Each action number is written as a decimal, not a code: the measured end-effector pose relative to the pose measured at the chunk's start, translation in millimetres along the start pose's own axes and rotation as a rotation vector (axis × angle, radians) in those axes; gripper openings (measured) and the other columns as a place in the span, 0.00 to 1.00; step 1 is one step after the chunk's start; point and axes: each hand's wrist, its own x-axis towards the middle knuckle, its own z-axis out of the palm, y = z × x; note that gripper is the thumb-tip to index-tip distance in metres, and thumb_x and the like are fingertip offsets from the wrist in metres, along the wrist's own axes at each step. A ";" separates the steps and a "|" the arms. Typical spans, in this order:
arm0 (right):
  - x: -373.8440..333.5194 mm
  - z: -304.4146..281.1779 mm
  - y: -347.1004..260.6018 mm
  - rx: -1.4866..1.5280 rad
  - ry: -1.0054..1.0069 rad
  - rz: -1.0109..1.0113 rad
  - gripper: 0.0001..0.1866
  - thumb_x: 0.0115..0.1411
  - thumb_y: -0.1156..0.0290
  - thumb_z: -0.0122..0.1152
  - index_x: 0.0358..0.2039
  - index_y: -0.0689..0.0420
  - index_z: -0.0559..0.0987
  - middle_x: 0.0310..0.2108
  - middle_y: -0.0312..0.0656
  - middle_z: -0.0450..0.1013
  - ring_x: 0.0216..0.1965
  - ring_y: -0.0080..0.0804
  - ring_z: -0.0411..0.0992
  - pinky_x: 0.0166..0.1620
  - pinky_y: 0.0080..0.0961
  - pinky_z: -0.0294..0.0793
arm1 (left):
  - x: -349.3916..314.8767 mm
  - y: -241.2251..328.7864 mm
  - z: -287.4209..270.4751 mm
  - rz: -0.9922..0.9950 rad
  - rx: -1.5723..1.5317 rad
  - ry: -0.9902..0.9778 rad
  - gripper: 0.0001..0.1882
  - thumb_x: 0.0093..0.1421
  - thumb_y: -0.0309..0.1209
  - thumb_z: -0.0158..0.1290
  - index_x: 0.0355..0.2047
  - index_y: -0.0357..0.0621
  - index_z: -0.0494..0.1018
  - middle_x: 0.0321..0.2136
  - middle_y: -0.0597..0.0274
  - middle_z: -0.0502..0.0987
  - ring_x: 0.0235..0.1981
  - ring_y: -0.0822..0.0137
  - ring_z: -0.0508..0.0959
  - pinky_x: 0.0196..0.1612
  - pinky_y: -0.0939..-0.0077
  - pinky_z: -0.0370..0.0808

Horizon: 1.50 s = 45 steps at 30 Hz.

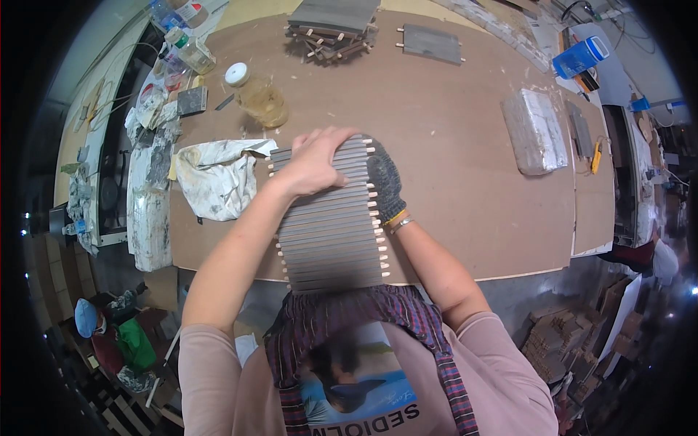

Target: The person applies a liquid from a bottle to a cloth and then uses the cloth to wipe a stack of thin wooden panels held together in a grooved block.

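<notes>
A long stack of thin grey boards with pale wooden dowels along both side edges lies in front of me, from the table to my apron. My bare left hand lies across the far part of the stack, its thumb and fingers gripping the boards. My right hand, in a dark grey knitted glove with a yellow cuff, holds the far right side of the stack; its fingertips are partly hidden by the boards. A stained white cloth lies just left of the stack.
A jar of yellowish liquid stands beyond the cloth. Farther back are a pile of grey boards and one single board. A wrapped block and a yellow cutter lie right. Another person is at lower left.
</notes>
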 end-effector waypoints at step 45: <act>62.5 -52.5 -108.5 0.174 0.099 0.061 0.18 0.71 0.69 0.48 0.55 0.66 0.77 0.54 0.49 0.76 0.56 0.39 0.75 0.63 0.37 0.72 | -115.5 -211.4 -44.0 0.081 0.192 0.603 0.05 0.52 0.31 0.64 0.28 0.48 0.80 0.27 0.67 0.77 0.36 0.60 0.76 0.44 0.63 0.68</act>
